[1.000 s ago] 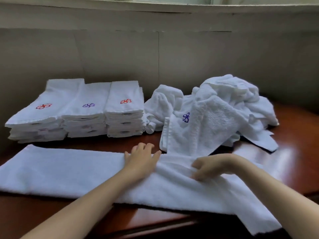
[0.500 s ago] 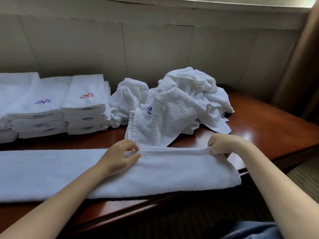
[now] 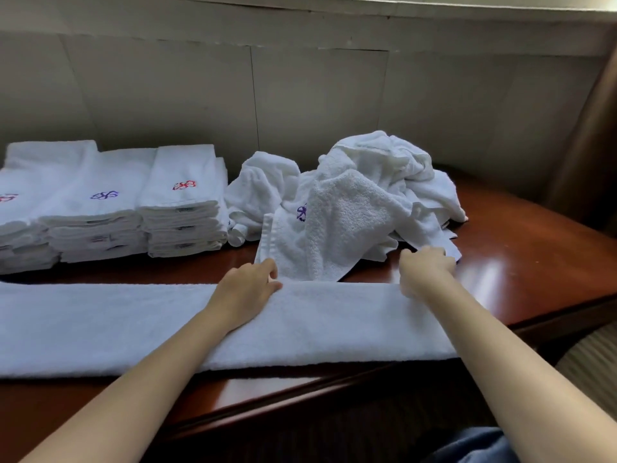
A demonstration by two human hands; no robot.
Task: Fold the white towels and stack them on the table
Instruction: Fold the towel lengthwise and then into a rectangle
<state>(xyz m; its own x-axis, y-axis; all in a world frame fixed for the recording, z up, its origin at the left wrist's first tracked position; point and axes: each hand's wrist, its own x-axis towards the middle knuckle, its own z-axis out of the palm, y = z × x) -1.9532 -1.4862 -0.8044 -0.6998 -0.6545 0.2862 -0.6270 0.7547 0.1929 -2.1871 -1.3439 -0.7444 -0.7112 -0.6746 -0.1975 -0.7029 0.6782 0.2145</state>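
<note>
White fluffy towel strip lies on the brown tabletop; left hand and right hand pinch its far edge. Next, it likely needs folding across.

**Tabletop and its load.** Polished red-brown wooden tabletop, with light reflected on its bare right part. Directly on it lie:
- 1 long towel, folded into a flat band along the near edge.
- 3 stacks of folded towels, side by side at far left. Their top towels show red, purple and red embroidered marks.
- 1 heap of unfolded towels, just right of the stacks, its front edge meeting the band's far edge.
</note>
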